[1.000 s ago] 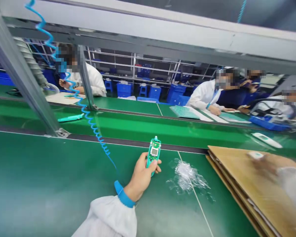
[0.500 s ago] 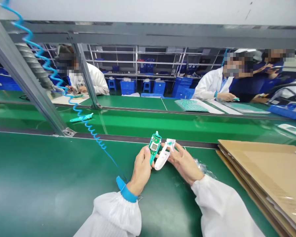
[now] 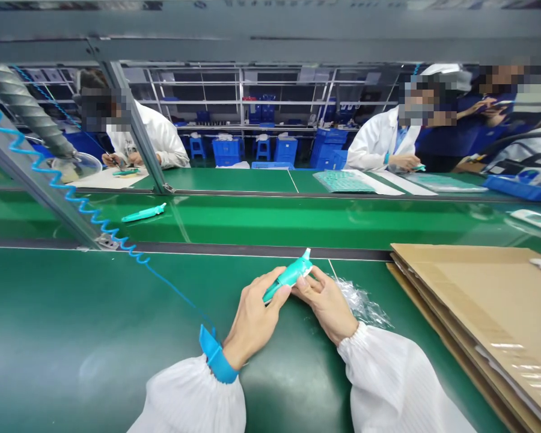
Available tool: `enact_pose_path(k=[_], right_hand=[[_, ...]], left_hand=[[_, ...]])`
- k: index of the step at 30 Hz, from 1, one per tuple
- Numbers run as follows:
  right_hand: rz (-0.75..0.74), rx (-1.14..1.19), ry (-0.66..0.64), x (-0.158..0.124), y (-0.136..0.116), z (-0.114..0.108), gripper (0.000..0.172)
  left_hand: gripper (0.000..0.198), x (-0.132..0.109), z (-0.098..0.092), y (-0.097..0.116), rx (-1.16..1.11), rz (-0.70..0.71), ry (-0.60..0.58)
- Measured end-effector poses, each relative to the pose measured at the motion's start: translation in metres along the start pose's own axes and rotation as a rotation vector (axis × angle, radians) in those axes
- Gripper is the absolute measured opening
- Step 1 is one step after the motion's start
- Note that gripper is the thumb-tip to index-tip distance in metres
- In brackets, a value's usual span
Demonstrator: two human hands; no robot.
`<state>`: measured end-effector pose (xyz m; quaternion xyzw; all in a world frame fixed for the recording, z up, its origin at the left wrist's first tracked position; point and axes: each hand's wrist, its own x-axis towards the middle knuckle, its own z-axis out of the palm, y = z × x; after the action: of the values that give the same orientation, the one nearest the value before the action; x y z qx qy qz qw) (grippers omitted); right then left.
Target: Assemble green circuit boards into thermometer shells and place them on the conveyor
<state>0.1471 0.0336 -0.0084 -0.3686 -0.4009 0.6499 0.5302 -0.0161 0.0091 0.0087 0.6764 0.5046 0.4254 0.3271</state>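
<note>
A teal thermometer housing (image 3: 292, 274) with a white probe tip is held above the green bench, turned so its smooth teal side faces up. My left hand (image 3: 255, 310) is closed round its lower end, thumb on the near side. At the tip end, my right hand (image 3: 327, 300) pinches the housing between thumb and fingers. A sliver of the white cover shows beneath the teal shell by the right fingers; most of it is hidden, as is the circuit board side. Crumpled clear plastic bags (image 3: 363, 300) lie beside my right hand.
Stacked cardboard sheets (image 3: 469, 288) lie at the right. Another teal housing (image 3: 144, 213) rests on the green conveyor belt (image 3: 252, 219), with a white device (image 3: 534, 221) farther right. A coiled blue cord (image 3: 103, 225) runs to my left wrist strap (image 3: 217, 355). Co-workers sit opposite.
The teal housing, earlier showing its circuit board, has been turned over and tilted rightward. The white cover, held apart before, is now against its underside. Both hands have come together.
</note>
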Motion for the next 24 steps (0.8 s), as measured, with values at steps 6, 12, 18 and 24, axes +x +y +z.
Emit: enact_pose_path(k=[6,12,18,24], right_hand=[[-0.07,-0.098,0.116,0.003,-0.004,0.0,0.059],[-0.372,-0.879,0.499,0.014,-0.023,-0.047,0.028],[-0.486,-1.46,0.335,0.019,-0.013,-0.077,0.029],[-0.524,-1.062,0.526,0.016,-0.025,-0.061,0.025]], left_hand=[[0.047,-0.002,0.0,0.009,0.025,-0.112,-0.089],[0.046,-0.001,-0.004,0.008,0.069,-0.246,-0.019],[0.041,0.0,-0.004,0.005,0.097,-0.18,0.067],[0.047,0.003,-0.004,0.004,-0.132,-0.224,-0.001]])
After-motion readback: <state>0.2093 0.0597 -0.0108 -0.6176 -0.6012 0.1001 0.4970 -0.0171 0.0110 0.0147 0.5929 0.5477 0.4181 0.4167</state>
